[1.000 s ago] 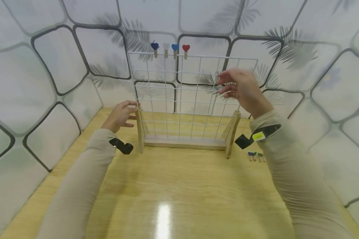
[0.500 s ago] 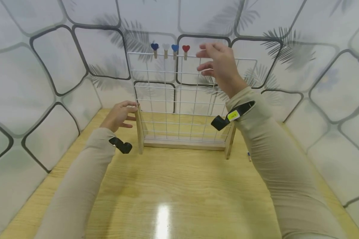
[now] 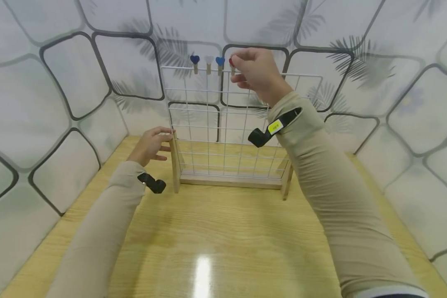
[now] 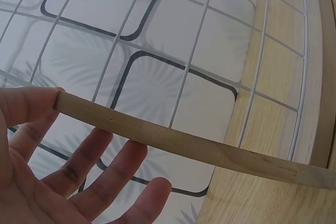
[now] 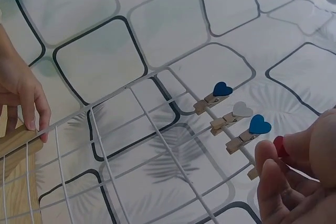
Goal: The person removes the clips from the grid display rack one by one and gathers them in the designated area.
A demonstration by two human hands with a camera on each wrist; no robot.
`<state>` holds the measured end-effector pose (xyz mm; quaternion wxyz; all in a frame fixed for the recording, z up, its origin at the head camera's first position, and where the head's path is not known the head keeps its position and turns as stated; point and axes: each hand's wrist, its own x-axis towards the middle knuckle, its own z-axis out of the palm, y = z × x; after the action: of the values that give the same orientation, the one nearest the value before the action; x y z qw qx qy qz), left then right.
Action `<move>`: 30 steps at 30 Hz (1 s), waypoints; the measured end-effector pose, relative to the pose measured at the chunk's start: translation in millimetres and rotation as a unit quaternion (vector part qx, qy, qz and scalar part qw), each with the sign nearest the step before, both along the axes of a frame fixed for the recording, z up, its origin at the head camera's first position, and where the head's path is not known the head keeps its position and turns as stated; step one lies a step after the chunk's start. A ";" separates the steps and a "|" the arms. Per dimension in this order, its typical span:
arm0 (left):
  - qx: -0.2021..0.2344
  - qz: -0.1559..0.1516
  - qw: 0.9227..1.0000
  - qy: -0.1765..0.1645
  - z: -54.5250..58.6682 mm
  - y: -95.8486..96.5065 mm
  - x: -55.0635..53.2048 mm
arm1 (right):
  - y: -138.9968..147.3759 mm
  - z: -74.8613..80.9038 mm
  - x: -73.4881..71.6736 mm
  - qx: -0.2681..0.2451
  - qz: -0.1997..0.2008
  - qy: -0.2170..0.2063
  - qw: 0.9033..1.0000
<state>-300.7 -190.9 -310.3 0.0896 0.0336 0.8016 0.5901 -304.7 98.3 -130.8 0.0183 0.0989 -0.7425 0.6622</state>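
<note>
A white wire grid rack stands upright on a wooden base [image 3: 231, 181]. Along its top rail sit heart-topped mini clothespins: dark blue [image 5: 222, 89], white [image 5: 242, 109], blue [image 5: 260, 124] and red [image 5: 280, 146]. My right hand [image 3: 258, 73] pinches the red one between thumb and fingers, hiding most of it. At the rack's left side, my left hand [image 3: 150, 145] grips the top end of the wooden upright [image 4: 173, 137] with thumb and forefinger. Its other fingers [image 4: 128, 163] extend loosely below that wood.
The rack stands on a light wood table [image 3: 223, 223]. Behind it and at both sides rise pale walls [image 3: 70, 70] with dark rounded outlines and leaf prints. My right sleeve [image 3: 339, 194] covers part of the table right of the rack.
My right hand has moved up and left along the rack and now pinches the red clothespin. The loose clothespins at right became hidden behind my sleeve. My left hand stays put.
</note>
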 end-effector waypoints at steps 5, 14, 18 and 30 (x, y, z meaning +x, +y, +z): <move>-0.003 0.004 1.000 0.003 -1.2 -0.2 2.5 | -3.9 0.1 -3.7 0.044 -0.033 0.009 0.998; -0.004 0.005 1.000 0.010 -1.1 0.1 1.0 | -12.9 -0.5 -6.5 0.046 -0.076 0.020 0.996; 0.000 0.008 1.000 0.012 -1.6 0.6 -0.3 | -13.3 1.5 -7.3 -0.013 -0.077 0.023 0.997; 0.007 0.003 1.000 0.004 -0.8 1.0 0.1 | 11.9 0.0 17.6 -0.048 -0.002 0.037 0.998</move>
<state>-300.6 -189.9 -311.1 0.0844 0.0338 0.7981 0.5956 -287.1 110.2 -130.9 0.0524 0.1207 -0.7086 0.6932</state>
